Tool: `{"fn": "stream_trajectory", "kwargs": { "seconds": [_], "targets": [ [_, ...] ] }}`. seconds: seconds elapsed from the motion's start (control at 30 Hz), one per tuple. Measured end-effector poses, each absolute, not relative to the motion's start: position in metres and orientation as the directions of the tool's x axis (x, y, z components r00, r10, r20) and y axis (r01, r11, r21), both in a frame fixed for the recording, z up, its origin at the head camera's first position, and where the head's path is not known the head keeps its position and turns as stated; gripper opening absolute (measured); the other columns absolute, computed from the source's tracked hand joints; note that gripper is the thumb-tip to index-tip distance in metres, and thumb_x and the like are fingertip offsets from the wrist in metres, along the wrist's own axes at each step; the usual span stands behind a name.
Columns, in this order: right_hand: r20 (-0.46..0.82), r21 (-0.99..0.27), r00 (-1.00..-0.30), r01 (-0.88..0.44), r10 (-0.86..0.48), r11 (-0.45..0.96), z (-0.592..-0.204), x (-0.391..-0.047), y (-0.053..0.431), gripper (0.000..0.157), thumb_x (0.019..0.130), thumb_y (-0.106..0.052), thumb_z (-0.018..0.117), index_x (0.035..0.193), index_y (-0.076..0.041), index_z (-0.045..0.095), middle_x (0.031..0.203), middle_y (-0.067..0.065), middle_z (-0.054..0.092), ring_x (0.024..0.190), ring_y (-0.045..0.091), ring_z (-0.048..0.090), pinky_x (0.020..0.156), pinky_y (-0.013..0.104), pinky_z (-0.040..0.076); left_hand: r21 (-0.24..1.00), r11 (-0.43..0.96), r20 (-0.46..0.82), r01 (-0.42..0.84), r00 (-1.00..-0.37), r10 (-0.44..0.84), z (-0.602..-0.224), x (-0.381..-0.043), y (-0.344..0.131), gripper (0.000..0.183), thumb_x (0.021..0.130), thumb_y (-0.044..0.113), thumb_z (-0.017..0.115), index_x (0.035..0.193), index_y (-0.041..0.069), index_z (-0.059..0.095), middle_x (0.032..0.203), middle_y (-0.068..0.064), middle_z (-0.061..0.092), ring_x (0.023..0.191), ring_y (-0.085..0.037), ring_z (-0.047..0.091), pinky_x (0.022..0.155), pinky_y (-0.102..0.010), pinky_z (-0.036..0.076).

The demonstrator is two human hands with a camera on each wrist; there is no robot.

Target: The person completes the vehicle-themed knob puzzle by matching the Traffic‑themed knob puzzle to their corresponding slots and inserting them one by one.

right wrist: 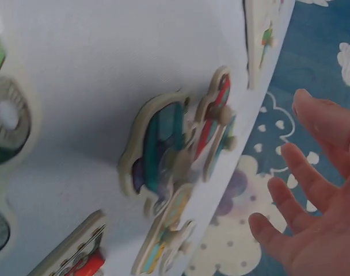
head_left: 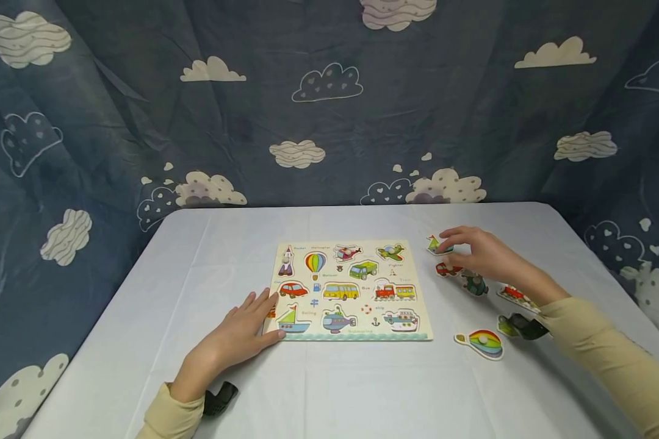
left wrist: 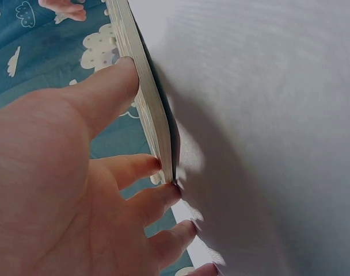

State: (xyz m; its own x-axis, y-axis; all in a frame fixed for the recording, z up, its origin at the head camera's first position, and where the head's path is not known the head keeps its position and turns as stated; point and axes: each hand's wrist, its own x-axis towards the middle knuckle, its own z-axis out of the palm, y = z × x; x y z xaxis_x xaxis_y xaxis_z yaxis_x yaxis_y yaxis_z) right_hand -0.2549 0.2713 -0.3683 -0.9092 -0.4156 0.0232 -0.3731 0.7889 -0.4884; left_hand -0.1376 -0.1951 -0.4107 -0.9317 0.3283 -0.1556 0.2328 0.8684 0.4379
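Note:
A wooden puzzle board (head_left: 357, 336) with printed vehicle pictures lies flat on the table. My left hand (head_left: 244, 326) touches the board's left edge with thumb and fingers spread; in the left wrist view they lie along its layered side (left wrist: 149, 106). Over loose pieces to the right of the board reaches my right hand (head_left: 486, 253), thumb and fingers apart, nearest a sailboat piece (head_left: 432, 244). A red vehicle piece (head_left: 446, 269) and a dark green piece (head_left: 475, 284) lie beneath it. The right wrist view shows that hand (right wrist: 319, 190) holding nothing, with a teal knobbed piece (right wrist: 158, 149) standing out.
A rainbow balloon piece (head_left: 486, 343) lies to the board's lower right. Beyond it are a train piece (head_left: 516, 295) and a green piece (head_left: 505, 326), partly hidden by the right wrist's black device (head_left: 529, 327). A cloud-patterned curtain (head_left: 329, 134) hangs behind the white table (head_left: 219, 244).

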Motion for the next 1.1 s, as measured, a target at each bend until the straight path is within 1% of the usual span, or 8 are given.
{"fn": "stream_trajectory", "kwargs": {
  "seconds": [0.23,0.4,0.43,0.53,0.63,0.67,0.87,1.1],
  "targets": [
    [-0.018,-0.481,-0.908,-0.360,-0.419,0.800,-0.376,-0.262,0.278,0.016,0.085,-0.006,0.076,0.101,-0.011,0.078,0.136,0.024,0.053,0.129,0.049,0.038,0.100,0.069,0.033,0.442,0.868,-0.158,0.224,-0.934,0.321,-0.411,-0.136,-0.196,0.077,0.095,0.045,0.063,0.155,0.008,0.031,0.161,-0.014,0.022,0.147,-0.039,0.014,0.112,-0.064,0.016],
    [-0.049,-0.462,-0.909,-0.346,-0.413,0.817,-0.384,-0.268,0.283,0.016,0.084,-0.009,0.078,0.099,-0.015,0.079,0.137,0.025,0.051,0.129,0.052,0.036,0.100,0.072,0.029,0.442,0.871,-0.160,0.216,-0.936,0.313,-0.411,-0.136,-0.195,0.078,0.094,0.046,0.063,0.155,0.008,0.031,0.161,-0.013,0.022,0.147,-0.038,0.014,0.112,-0.064,0.016],
    [-0.053,-0.458,-0.910,-0.345,-0.412,0.819,-0.385,-0.269,0.284,0.016,0.084,-0.010,0.078,0.099,-0.015,0.079,0.137,0.025,0.051,0.127,0.051,0.037,0.099,0.071,0.031,0.443,0.870,-0.159,0.215,-0.937,0.313,-0.411,-0.136,-0.196,0.078,0.094,0.046,0.063,0.155,0.008,0.031,0.161,-0.013,0.022,0.147,-0.038,0.014,0.112,-0.064,0.016],
    [-0.058,-0.462,-0.905,-0.350,-0.421,0.815,-0.391,-0.272,0.290,0.015,0.085,-0.010,0.077,0.099,-0.016,0.079,0.136,0.025,0.051,0.119,0.046,0.043,0.089,0.059,0.042,0.443,0.870,-0.151,0.219,-0.938,0.313,-0.410,-0.136,-0.196,0.077,0.095,0.046,0.062,0.155,0.008,0.031,0.161,-0.013,0.022,0.147,-0.038,0.015,0.112,-0.064,0.016],
    [-0.050,-0.481,-0.899,-0.361,-0.436,0.799,-0.394,-0.273,0.294,0.015,0.086,-0.008,0.076,0.098,-0.015,0.078,0.135,0.025,0.051,0.113,0.040,0.047,0.079,0.046,0.045,0.444,0.869,-0.146,0.219,-0.939,0.311,-0.410,-0.135,-0.196,0.077,0.095,0.046,0.062,0.155,0.008,0.032,0.161,-0.013,0.023,0.147,-0.038,0.015,0.112,-0.063,0.016],
    [-0.048,-0.489,-0.896,-0.364,-0.441,0.793,-0.394,-0.274,0.294,0.015,0.086,-0.007,0.076,0.098,-0.015,0.078,0.135,0.026,0.051,0.112,0.040,0.048,0.077,0.044,0.046,0.443,0.870,-0.146,0.218,-0.940,0.310,-0.409,-0.135,-0.196,0.077,0.095,0.046,0.062,0.155,0.008,0.032,0.161,-0.013,0.023,0.147,-0.039,0.015,0.112,-0.063,0.016],
    [-0.050,-0.513,-0.890,-0.365,-0.452,0.777,-0.398,-0.275,0.294,0.015,0.085,-0.006,0.077,0.097,-0.016,0.078,0.134,0.025,0.052,0.112,0.040,0.049,0.076,0.041,0.048,0.453,0.867,-0.156,0.209,-0.939,0.308,-0.409,-0.135,-0.196,0.077,0.094,0.046,0.063,0.154,0.009,0.032,0.161,-0.012,0.023,0.147,-0.038,0.015,0.113,-0.063,0.016],
    [-0.077,-0.503,-0.887,-0.361,-0.456,0.786,-0.400,-0.273,0.292,0.014,0.086,-0.008,0.076,0.098,-0.016,0.078,0.134,0.024,0.052,0.117,0.043,0.049,0.086,0.052,0.050,0.451,0.867,-0.157,0.211,-0.938,0.309,-0.411,-0.136,-0.197,0.076,0.094,0.047,0.062,0.154,0.010,0.034,0.161,-0.011,0.024,0.148,-0.036,0.015,0.114,-0.061,0.016]
  ]
}}
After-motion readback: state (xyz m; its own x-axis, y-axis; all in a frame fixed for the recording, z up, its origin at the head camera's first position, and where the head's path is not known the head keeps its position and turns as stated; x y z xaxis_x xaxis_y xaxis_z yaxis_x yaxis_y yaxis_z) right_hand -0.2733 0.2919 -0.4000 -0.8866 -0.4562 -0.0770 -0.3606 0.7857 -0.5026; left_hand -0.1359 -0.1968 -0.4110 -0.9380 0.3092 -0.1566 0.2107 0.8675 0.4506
